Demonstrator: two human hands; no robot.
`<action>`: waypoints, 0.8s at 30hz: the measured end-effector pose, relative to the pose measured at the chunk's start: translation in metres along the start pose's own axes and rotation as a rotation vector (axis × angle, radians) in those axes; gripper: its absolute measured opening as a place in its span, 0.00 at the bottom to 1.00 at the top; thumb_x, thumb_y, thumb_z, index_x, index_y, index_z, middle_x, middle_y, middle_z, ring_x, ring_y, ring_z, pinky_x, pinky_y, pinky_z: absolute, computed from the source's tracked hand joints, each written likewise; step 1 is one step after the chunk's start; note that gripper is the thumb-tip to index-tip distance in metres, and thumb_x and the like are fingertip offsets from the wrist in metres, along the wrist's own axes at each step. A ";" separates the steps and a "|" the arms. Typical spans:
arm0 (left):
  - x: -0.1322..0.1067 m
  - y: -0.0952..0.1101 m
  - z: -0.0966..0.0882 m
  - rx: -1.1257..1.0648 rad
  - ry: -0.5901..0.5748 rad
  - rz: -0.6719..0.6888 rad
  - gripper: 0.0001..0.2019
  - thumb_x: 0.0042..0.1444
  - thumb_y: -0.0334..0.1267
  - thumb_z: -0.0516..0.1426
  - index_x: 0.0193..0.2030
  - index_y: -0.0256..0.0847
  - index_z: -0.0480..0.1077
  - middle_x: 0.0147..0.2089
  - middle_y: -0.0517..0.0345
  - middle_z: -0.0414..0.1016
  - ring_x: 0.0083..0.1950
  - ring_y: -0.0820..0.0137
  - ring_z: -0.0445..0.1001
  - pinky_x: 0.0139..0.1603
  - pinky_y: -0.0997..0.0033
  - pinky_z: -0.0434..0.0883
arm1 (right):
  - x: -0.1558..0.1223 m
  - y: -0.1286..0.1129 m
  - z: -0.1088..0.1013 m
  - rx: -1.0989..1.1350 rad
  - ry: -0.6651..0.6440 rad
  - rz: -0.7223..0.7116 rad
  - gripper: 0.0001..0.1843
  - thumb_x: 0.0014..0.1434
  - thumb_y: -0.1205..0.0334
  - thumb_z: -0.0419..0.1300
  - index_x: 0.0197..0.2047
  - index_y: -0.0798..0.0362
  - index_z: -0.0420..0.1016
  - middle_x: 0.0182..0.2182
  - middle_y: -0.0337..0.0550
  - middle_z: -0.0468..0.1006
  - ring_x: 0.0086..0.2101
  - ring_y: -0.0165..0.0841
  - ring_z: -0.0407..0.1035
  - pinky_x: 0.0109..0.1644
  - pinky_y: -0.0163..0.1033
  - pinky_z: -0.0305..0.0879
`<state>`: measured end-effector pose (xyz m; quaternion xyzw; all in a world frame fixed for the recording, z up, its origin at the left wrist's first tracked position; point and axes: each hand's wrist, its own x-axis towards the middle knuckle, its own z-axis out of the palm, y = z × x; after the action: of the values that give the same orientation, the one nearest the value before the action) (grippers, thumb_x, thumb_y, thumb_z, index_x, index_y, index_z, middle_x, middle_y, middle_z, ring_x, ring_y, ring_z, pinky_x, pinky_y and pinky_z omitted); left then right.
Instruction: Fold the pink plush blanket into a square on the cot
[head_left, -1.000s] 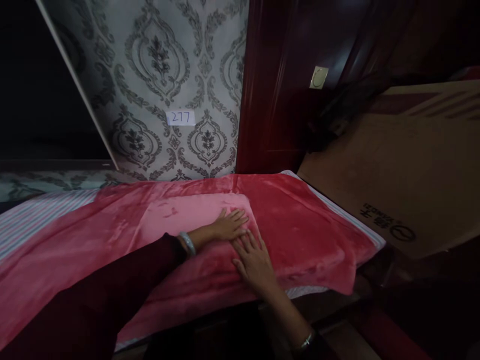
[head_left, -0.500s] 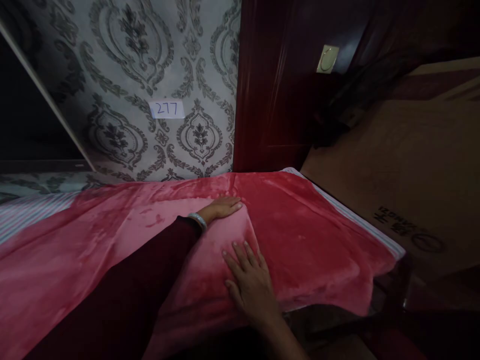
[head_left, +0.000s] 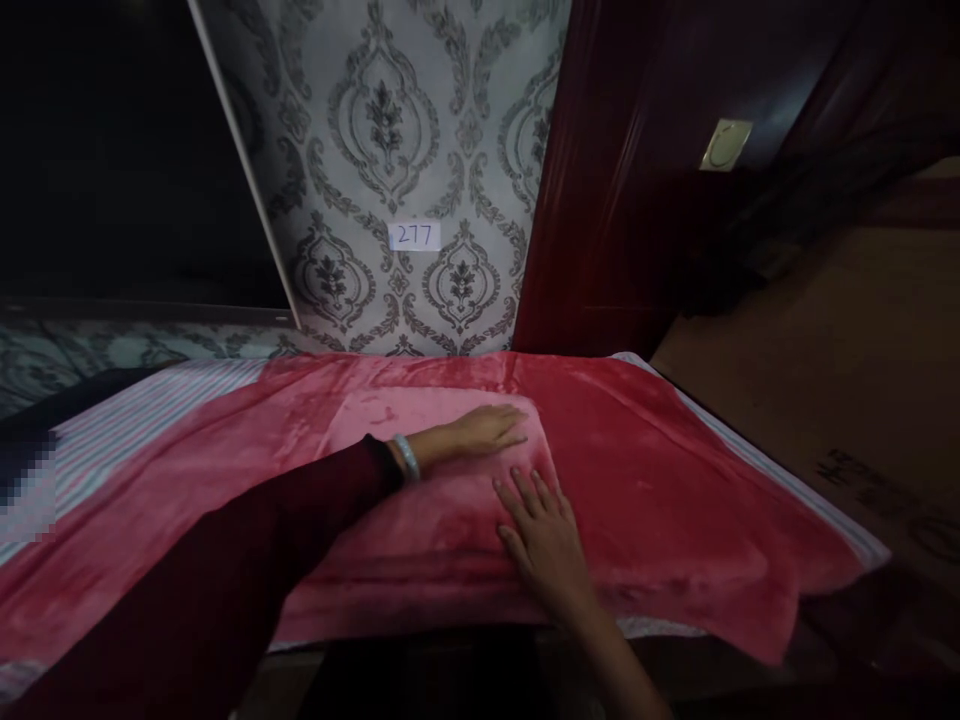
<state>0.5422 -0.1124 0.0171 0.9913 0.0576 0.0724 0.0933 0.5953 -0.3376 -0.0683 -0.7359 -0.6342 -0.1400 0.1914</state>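
A plush red blanket [head_left: 660, 480] lies spread over a surface, with a lighter pink folded panel [head_left: 375, 415] on top near the middle. My left hand [head_left: 487, 430] rests flat on the far right corner of that panel, fingers stretched out, a pale bangle on the wrist. My right hand [head_left: 544, 530] lies flat with spread fingers on the blanket just in front of it, by the panel's right edge. Neither hand grips the fabric.
A striped sheet [head_left: 142, 410] shows under the blanket at the left and along the right edge. Patterned wallpaper with a label reading 277 [head_left: 414, 236] stands behind. A dark red wooden door frame [head_left: 592, 220] and a big cardboard sheet [head_left: 840, 380] are at the right.
My left hand has stayed on the panel's far corner. My right hand has slid slightly along the blanket, still flat. The view has shifted to the left.
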 end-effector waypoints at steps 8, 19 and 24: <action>-0.084 -0.008 -0.010 -0.258 -0.106 0.010 0.35 0.70 0.60 0.38 0.74 0.42 0.58 0.76 0.47 0.56 0.77 0.61 0.54 0.77 0.54 0.51 | 0.052 -0.041 -0.036 0.256 -0.100 -0.202 0.21 0.72 0.59 0.52 0.63 0.49 0.74 0.63 0.49 0.72 0.63 0.42 0.63 0.70 0.54 0.57; -0.059 -0.082 -0.011 -0.028 -0.232 -0.078 0.32 0.69 0.61 0.43 0.77 0.55 0.50 0.80 0.54 0.41 0.81 0.55 0.38 0.75 0.35 0.37 | 0.044 -0.052 0.007 0.201 -0.251 -0.240 0.32 0.72 0.52 0.54 0.75 0.32 0.51 0.75 0.35 0.47 0.73 0.44 0.41 0.74 0.60 0.45; -0.032 -0.120 -0.006 -0.103 -0.172 -0.188 0.33 0.69 0.60 0.42 0.75 0.48 0.55 0.77 0.53 0.54 0.77 0.62 0.54 0.76 0.57 0.50 | 0.044 -0.052 0.006 0.204 -0.238 -0.238 0.32 0.71 0.52 0.55 0.75 0.31 0.52 0.76 0.33 0.45 0.73 0.43 0.41 0.74 0.59 0.46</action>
<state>0.4981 0.0018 -0.0044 0.9780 0.1381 -0.0190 0.1553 0.5504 -0.2896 -0.0479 -0.6441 -0.7457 -0.0087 0.1706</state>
